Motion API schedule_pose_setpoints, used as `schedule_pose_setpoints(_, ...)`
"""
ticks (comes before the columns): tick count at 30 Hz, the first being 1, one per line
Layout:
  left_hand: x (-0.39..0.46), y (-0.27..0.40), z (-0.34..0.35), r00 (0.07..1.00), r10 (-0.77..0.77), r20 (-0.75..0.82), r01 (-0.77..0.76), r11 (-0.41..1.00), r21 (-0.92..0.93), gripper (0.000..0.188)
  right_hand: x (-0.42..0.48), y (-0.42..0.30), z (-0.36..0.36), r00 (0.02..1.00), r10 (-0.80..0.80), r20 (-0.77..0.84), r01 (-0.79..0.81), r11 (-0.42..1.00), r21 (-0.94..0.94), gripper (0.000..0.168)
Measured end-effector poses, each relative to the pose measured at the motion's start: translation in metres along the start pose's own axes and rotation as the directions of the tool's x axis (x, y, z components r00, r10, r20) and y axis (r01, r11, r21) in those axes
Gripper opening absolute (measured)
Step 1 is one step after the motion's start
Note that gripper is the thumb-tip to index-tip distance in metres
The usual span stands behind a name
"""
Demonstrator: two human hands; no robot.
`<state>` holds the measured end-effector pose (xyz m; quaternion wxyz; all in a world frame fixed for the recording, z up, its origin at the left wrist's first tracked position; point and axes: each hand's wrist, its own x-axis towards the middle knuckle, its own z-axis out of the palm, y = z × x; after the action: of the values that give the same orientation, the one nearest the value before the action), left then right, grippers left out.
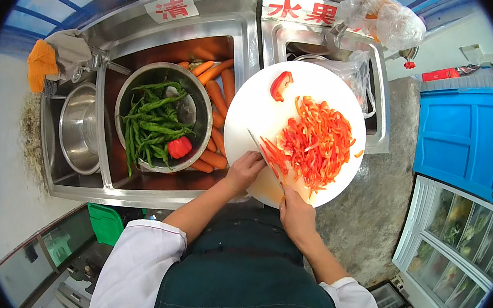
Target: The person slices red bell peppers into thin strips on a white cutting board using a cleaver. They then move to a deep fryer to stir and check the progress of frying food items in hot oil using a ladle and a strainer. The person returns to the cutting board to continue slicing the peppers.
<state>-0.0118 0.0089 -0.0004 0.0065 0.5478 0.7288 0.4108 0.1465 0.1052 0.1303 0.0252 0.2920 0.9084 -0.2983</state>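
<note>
My right hand grips the handle of a kitchen knife, whose blade slants up and left across a round white cutting board. Curled close to the left face of the blade is my left hand; whatever lies under its fingers is hidden. To the right of the blade, a few fresh red pepper strips run into a large heap of shredded red pepper. One uncut wedge of red pepper rests near the board's far edge.
Left of the board, a metal bowl with green chillies and a red pepper piece sits in a steel sink among carrots. Another steel bowl lies tilted further left. Plastic bags occupy the right sink beyond the board.
</note>
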Motion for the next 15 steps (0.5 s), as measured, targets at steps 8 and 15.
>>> schedule_pose_setpoints(8,0.007,-0.002,-0.004,0.999,0.043,-0.020,-0.043,0.999,-0.017,0.027,0.019,0.007,-0.006,0.997,0.051,0.064,-0.052,0.998,0.022,0.040)
schedule_pose_setpoints(15,0.006,0.001,0.003,1.000,0.001,-0.028,-0.001,1.000,-0.017,0.024,0.024,0.031,0.034,0.998,-0.040,-0.040,0.040,0.999,0.016,0.046)
